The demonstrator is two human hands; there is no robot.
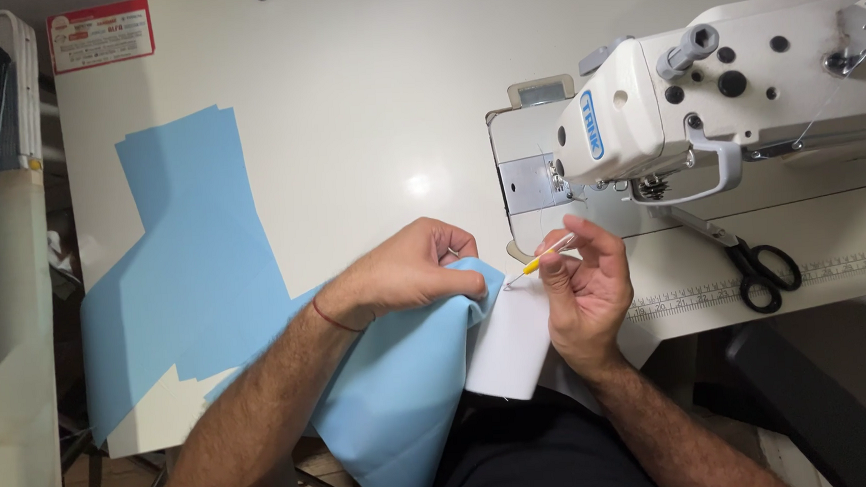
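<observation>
Just before the white sewing machine (744, 84), folded light-blue fabric (411, 375) is pinned by the closed left hand (410, 270) so the yellow-handled seam ripper (539, 259), pinched in right hand (586, 289) fingertips, is steadied at its edge.

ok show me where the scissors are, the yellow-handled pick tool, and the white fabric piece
scissors (755, 266): head view, on the black handle loops beside the machine.
yellow-handled pick tool (534, 263): head view, on its yellow handle, held in the right hand.
white fabric piece (511, 344): head view, on its flat middle.
</observation>
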